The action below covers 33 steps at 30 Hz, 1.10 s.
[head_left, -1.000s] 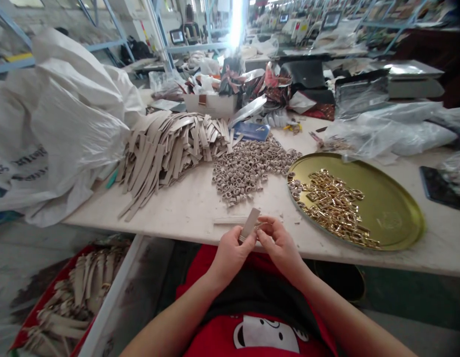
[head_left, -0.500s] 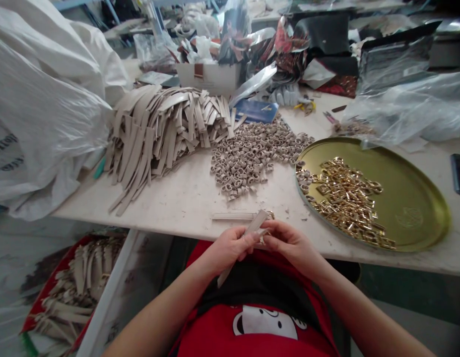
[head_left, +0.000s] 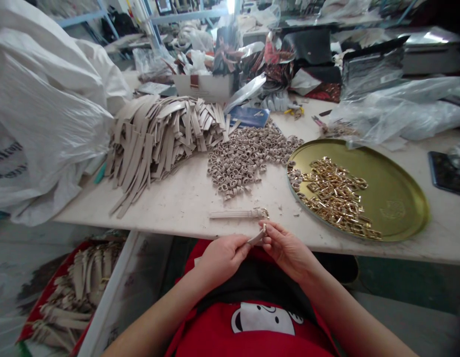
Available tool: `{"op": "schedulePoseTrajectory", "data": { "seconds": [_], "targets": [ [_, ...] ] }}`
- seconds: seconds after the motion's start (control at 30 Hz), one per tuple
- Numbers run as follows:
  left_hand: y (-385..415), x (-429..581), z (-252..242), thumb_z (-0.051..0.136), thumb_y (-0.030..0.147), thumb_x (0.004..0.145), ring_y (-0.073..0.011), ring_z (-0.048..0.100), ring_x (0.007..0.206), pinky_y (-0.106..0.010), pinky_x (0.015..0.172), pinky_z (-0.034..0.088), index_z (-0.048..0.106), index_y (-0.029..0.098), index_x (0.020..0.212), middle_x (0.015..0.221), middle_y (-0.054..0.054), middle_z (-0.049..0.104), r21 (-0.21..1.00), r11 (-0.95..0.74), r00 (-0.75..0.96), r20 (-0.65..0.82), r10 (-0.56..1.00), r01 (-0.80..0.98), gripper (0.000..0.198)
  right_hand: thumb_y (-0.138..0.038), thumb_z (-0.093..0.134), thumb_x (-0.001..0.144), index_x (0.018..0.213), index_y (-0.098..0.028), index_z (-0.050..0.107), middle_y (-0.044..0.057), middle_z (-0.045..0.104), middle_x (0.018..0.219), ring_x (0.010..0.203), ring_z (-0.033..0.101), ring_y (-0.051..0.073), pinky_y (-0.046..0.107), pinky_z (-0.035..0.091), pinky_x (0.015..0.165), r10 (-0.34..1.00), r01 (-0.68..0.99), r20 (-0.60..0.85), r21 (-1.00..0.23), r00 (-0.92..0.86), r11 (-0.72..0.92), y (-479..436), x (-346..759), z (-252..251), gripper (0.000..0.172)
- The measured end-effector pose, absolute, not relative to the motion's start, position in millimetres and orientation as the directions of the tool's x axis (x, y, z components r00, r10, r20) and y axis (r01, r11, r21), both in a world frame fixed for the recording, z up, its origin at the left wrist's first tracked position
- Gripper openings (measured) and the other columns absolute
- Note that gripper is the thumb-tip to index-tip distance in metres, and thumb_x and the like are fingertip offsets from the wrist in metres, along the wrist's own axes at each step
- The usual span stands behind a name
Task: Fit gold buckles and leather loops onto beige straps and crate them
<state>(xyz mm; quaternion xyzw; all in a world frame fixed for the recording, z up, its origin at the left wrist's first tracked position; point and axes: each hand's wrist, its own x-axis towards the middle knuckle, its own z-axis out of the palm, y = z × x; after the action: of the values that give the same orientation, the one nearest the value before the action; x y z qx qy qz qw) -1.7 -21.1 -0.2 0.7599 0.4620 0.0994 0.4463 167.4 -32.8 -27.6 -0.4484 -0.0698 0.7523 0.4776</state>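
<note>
My left hand (head_left: pixel 223 257) is closed around a beige strap (head_left: pixel 256 239), whose end sticks out toward the right. At that end, my right hand (head_left: pixel 287 250) pinches a small gold buckle (head_left: pixel 264 229) between thumb and fingers. The strap's end meets the buckle; whether it passes through is too small to tell. Just beyond my hands, a second beige strap (head_left: pixel 231 214) with a gold buckle at its right end lies along the table's front edge. Farther back is a heap of small beige strap loops (head_left: pixel 237 166). Gold buckles (head_left: pixel 337 193) lie piled on a round gold tray (head_left: pixel 397 173).
Loose beige straps (head_left: pixel 148 134) are heaped at the left, beside a big white sack (head_left: pixel 47 99). Below the table, a red bin (head_left: pixel 62 267) holds buckled straps. A blue booklet (head_left: pixel 250 116), plastic bags (head_left: pixel 404 109) and a phone (head_left: pixel 447 171) lie farther off.
The strap in my hands has swung from slanting across my left fingers to pointing right, at the buckle. My left hand has shifted slightly left and down, uncovering the buckled strap on the table.
</note>
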Motion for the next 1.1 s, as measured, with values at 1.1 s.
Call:
{"op": "schedulePoseTrajectory", "data": {
  "seconds": [1.1],
  "targets": [
    [-45.2, 9.5, -6.0, 0.043, 0.032, 0.082, -0.0103, 0.044, 0.058, -0.023, 0.058, 0.033, 0.046, 0.017, 0.065, 0.06, 0.003, 0.049, 0.921, 0.157, 0.404, -0.303, 0.863, 0.356, 0.023, -0.028, 0.056, 0.078, 0.071, -0.02, 0.053, 0.003, 0.055, 0.075, 0.07, 0.051, 0.016, 0.029, 0.041, 0.067, 0.996, 0.378, 0.08, -0.924, 0.039, 0.059, -64.7, 159.3, -29.0, 0.01]
  ]
}}
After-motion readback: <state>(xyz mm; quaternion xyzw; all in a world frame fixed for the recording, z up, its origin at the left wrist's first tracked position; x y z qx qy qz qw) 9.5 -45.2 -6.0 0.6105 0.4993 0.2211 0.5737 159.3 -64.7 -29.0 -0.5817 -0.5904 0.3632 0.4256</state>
